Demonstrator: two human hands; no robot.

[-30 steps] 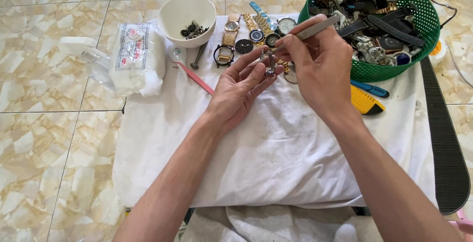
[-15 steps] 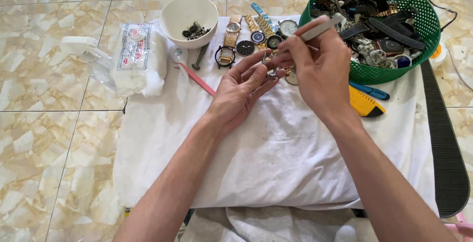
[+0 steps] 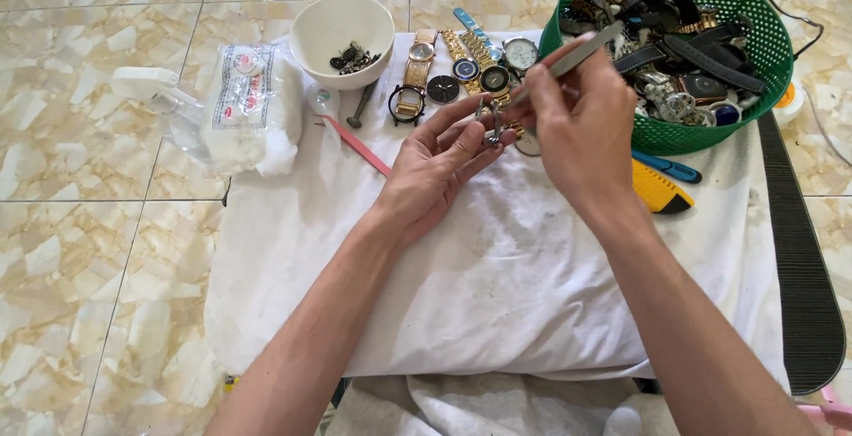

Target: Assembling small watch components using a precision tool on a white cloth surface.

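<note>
Steel tweezers point(image 3: 568, 61) in right-hand point(image 3: 581, 130) grip

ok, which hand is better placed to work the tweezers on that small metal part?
Right, probably. The right hand grips the tweezers, tips aimed at the small metal part. The left hand is occupied pinching that part, so it serves as the support.
</note>
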